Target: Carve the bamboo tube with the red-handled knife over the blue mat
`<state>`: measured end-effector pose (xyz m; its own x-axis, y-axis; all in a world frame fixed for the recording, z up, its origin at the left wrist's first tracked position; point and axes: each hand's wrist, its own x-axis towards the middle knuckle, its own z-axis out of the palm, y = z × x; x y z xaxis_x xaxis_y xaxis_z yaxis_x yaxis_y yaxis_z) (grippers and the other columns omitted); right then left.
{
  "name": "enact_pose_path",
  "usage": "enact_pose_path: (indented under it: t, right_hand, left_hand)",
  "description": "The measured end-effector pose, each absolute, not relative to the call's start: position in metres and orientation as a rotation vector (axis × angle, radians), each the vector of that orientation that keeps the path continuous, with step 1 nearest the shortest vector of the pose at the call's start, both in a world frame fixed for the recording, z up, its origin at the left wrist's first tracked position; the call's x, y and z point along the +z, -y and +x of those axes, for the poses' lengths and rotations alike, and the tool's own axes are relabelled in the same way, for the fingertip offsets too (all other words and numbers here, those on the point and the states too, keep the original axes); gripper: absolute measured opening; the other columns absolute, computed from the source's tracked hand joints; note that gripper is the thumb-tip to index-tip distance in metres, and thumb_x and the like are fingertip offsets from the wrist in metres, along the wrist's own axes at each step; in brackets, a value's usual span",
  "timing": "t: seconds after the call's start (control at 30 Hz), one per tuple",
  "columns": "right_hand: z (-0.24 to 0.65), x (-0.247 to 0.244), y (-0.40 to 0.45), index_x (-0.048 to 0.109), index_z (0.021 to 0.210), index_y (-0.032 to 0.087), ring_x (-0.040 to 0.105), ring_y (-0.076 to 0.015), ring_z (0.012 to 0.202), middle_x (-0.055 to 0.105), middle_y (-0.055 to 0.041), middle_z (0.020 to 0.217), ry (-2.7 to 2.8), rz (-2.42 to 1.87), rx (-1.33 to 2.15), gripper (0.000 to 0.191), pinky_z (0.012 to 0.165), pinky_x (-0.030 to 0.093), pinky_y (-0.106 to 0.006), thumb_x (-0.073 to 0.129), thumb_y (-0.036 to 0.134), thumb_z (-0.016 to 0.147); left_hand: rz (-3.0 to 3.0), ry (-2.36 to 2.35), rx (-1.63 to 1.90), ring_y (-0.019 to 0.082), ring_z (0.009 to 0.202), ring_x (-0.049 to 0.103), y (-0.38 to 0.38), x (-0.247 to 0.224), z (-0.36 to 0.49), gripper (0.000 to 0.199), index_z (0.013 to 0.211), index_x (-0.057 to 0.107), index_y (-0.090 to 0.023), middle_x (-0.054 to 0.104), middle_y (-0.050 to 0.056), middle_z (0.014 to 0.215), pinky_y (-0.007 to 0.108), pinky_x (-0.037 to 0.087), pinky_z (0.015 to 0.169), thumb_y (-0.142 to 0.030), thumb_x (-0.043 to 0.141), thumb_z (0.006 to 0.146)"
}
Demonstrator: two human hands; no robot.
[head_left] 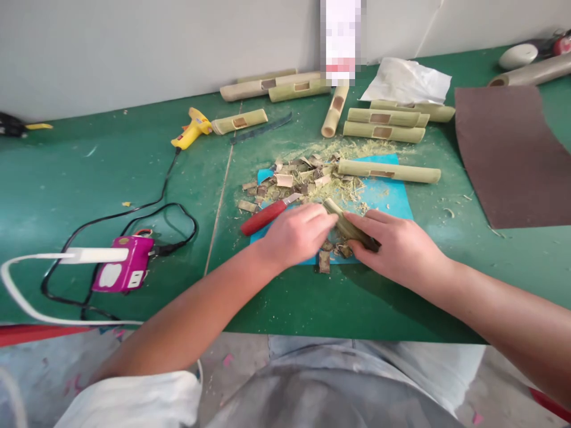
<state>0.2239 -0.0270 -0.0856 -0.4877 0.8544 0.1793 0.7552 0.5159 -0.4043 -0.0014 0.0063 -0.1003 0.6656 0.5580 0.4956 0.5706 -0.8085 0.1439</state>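
Observation:
A short bamboo tube [342, 221] lies slanted between my hands at the near part of a blue sheet [392, 205]. My left hand [300, 235] is closed at its upper left side, fingers bent; what is between them is hidden. My right hand [392, 242] grips the tube from the right, thumb below and fingers above. A red-handled knife [265, 217] rests left of my left hand, blade toward the upper right. Cut bamboo chips [284, 180] and shavings are heaped beyond my hands. Another notched bamboo tube [401, 172] lies across the sheet's far right part.
Several notched tubes [384, 132] lie at the back of the green table [156, 154]. A yellow glue gun [193, 132] and a purple power adapter [124, 264] with cables are left. Brown sheet [513, 154] and white paper [405, 80] are right.

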Motion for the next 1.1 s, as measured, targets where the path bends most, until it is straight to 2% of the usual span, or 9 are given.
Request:
enact_pose_path:
  t: [0.23,0.37,0.63,0.77,0.87,1.1]
  right_hand:
    - [0.223,-0.085,0.028,0.065,0.126,0.019,0.056,-0.0132,0.061,0.065,-0.0030,0.083,2.423,-1.331,0.309,0.040,0.056,0.043,-0.026,0.054,0.028,0.089]
    - [0.222,-0.086,0.030,0.064,0.127,0.018,0.057,-0.0131,0.062,0.065,-0.0027,0.084,2.459,-1.314,0.220,0.040,0.055,0.041,-0.026,0.053,0.027,0.090]
    - [0.218,-0.085,0.035,0.065,0.126,0.011,0.055,-0.0144,0.060,0.064,-0.0040,0.081,2.562,-1.265,-0.041,0.039,0.050,0.036,-0.029,0.051,0.024,0.091]
    - [0.214,-0.084,0.037,0.062,0.128,0.007,0.057,-0.0152,0.064,0.065,-0.0064,0.082,2.640,-1.209,-0.136,0.040,0.054,0.039,-0.029,0.047,0.020,0.093]
    - [0.212,-0.084,0.037,0.063,0.128,0.009,0.058,-0.0151,0.065,0.065,-0.0064,0.082,2.661,-1.219,-0.136,0.040,0.055,0.038,-0.029,0.047,0.019,0.093]
    - [0.221,-0.085,0.028,0.068,0.122,0.019,0.055,-0.0123,0.060,0.065,-0.0030,0.083,2.476,-1.362,0.108,0.037,0.053,0.038,-0.026,0.051,0.025,0.089]
  left_hand:
    - [-2.627,1.114,-1.118,0.012,0.080,0.067,-0.019,-0.103,-0.007,0.013,0.098,0.069,-0.016,0.072,0.004,0.088,0.023,0.056,0.076,-0.019,0.056,0.096]
    - [-2.696,1.087,-1.066,0.013,0.081,0.068,-0.018,-0.102,-0.004,0.014,0.098,0.069,-0.014,0.072,0.005,0.088,0.024,0.056,0.078,-0.017,0.055,0.096]
    - [-2.754,1.206,-0.939,0.012,0.073,0.063,-0.016,-0.101,-0.005,0.020,0.099,0.071,-0.015,0.067,0.004,0.080,0.023,0.052,0.070,-0.023,0.052,0.099]
    - [-2.755,1.203,-0.963,0.011,0.071,0.061,-0.017,-0.103,-0.004,0.022,0.098,0.071,-0.015,0.065,0.003,0.078,0.022,0.051,0.069,-0.024,0.051,0.100]
    - [-2.765,1.192,-0.991,0.011,0.072,0.062,-0.018,-0.104,-0.003,0.022,0.099,0.070,-0.014,0.065,0.003,0.080,0.023,0.052,0.070,-0.024,0.051,0.100]
    - [-2.845,1.156,-0.941,0.014,0.077,0.064,-0.016,-0.101,-0.005,0.026,0.111,0.068,-0.010,0.067,0.007,0.084,0.026,0.054,0.072,-0.021,0.046,0.100]
